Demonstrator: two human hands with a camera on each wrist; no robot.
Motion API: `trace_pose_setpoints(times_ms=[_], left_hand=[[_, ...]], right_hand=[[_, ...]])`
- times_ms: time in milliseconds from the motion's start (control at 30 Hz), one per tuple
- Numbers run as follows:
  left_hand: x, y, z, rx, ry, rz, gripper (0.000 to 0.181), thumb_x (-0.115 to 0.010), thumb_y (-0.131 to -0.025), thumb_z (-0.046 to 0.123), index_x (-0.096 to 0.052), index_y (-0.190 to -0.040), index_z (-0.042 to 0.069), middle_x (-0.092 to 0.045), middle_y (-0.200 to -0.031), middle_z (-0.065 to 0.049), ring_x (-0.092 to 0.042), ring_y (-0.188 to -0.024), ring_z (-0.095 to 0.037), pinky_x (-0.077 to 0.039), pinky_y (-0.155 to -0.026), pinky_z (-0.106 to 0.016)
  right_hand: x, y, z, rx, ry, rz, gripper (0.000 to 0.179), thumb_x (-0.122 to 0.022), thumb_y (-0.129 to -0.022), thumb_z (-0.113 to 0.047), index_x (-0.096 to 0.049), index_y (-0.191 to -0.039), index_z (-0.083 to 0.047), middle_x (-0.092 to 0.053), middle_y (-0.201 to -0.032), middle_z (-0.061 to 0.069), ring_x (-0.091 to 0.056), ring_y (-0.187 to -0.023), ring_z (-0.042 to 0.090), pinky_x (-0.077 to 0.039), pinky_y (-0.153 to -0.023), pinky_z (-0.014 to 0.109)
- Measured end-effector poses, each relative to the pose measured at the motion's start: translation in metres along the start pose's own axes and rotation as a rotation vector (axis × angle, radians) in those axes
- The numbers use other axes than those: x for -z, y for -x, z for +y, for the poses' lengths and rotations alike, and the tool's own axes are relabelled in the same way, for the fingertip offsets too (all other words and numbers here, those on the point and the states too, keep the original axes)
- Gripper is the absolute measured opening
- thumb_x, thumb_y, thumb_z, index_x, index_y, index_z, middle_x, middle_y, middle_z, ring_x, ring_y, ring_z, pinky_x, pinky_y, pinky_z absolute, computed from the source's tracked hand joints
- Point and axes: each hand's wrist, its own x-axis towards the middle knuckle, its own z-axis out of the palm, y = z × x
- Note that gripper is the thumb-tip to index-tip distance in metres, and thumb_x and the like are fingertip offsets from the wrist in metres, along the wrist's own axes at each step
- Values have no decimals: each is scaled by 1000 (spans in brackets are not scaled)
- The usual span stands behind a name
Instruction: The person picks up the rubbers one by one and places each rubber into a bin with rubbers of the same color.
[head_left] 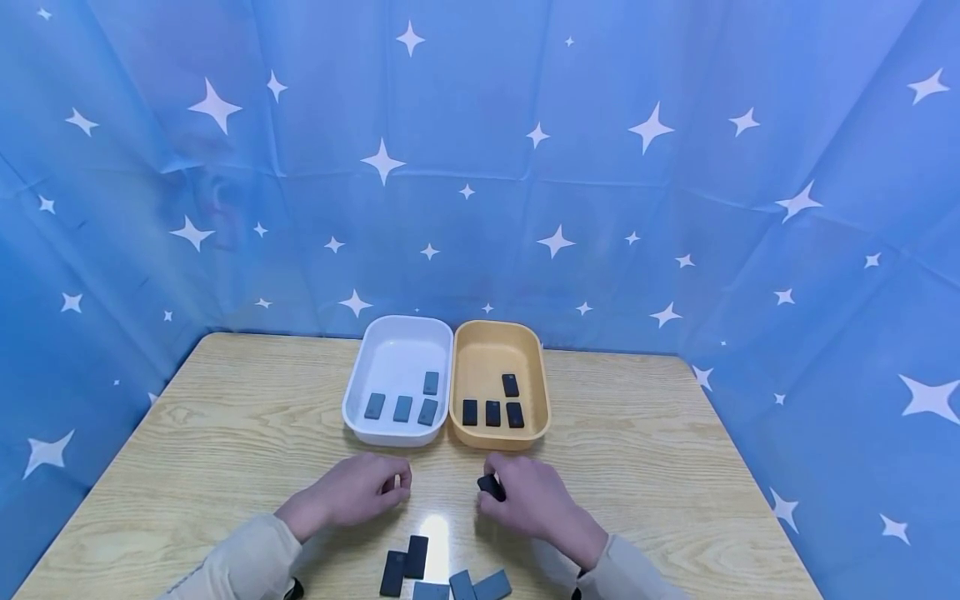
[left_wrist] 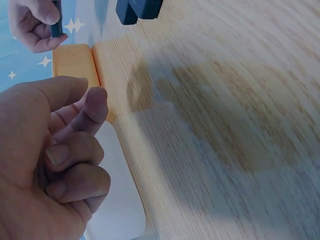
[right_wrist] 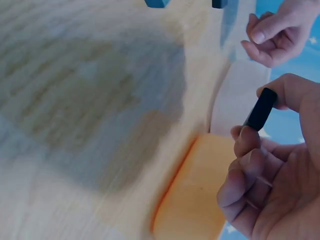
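My right hand [head_left: 528, 498] pinches a small black rectangular block [head_left: 491, 487] between thumb and fingertip, just in front of the yellow bin [head_left: 540, 433]. In the right wrist view the black block [right_wrist: 261, 110] is tilted, its ends at the thumb and a fingertip. My left hand [head_left: 362, 490] hovers in front of the white bin [head_left: 367, 435], with loosely curled fingers [left_wrist: 80, 150] and nothing in them. Several grey blocks [head_left: 402, 408] lie in the white bin; several black blocks [head_left: 492, 413] lie in the yellow one.
At the near edge of the view, two black blocks [head_left: 393, 573] and several grey blocks [head_left: 492, 585] lie on the wooden table [head_left: 225, 417]. Both bins stand side by side at the table's back, against a blue star-patterned curtain [head_left: 480, 208].
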Motion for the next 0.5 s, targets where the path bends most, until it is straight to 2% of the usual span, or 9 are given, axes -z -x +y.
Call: trace_pose_setpoints(times_ms=[267, 500], left_hand=[[1, 0, 1, 9, 4, 1, 8, -62, -93, 28, -60, -85, 28, -47, -61, 17, -41, -53, 2, -34, -51, -21], [1, 0, 2, -15, 9, 17, 8, -63, -93, 27, -60, -85, 27, -47, -62, 17, -41, -55, 2, -34, -52, -20]], right_hand=[[9, -3, 1, -15, -23, 0, 20, -65, -83, -36, -62, -92, -18, -51, -66, -9, -43, -54, 5, -33, -46, 23], [10, -3, 3, -8, -24, 8, 20, -64, -84, -36, -62, -92, -18, -52, -67, -9, -43, -54, 4, -33, -46, 23]])
